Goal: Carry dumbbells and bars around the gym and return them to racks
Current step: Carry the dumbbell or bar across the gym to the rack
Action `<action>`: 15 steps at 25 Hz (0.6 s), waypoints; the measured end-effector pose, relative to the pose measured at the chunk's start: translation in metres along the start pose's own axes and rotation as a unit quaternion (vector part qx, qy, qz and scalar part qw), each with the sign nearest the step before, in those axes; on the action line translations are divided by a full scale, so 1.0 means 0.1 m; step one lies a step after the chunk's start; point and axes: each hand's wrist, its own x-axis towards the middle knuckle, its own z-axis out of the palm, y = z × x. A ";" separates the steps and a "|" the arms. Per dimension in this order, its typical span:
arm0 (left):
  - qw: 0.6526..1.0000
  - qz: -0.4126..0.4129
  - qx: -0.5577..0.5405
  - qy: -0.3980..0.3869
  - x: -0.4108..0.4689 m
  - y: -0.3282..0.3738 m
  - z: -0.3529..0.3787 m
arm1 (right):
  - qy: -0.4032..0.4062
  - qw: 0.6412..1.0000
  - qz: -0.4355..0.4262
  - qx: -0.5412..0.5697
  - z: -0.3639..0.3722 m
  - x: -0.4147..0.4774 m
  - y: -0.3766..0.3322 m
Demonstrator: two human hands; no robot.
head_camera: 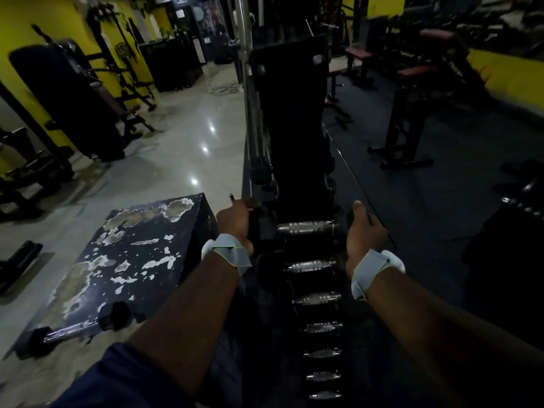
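While both bare forearms reach forward and down, the left hand [235, 223] curls round the dark left head of the top dumbbell [306, 227] and grips it. The right hand [365, 231] lies against the right head, thumb pointing ahead; its fingers are hidden, so its grip cannot be told. The top dumbbell has a ridged metal handle and sits level high on the dark rack [291, 128], above a column of lower dumbbells [316, 298]. Left of the rack stands a worn box [141, 245] with a loose dumbbell [79, 328] at its near edge.
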 end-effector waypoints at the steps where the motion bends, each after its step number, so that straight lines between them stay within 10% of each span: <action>1: 0.999 0.033 0.015 0.008 0.06 0.02 0.03 | 0.002 1.000 -0.008 -0.021 0.02 0.03 0.03; 8: 0.936 0.181 0.302 0.028 0.43 -0.38 0.16 | 0.012 0.984 -0.092 -0.150 0.23 0.27 0.04; 15: 0.975 0.121 0.183 0.034 0.39 -0.38 0.13 | 0.035 0.979 -0.140 -0.147 0.24 0.27 0.13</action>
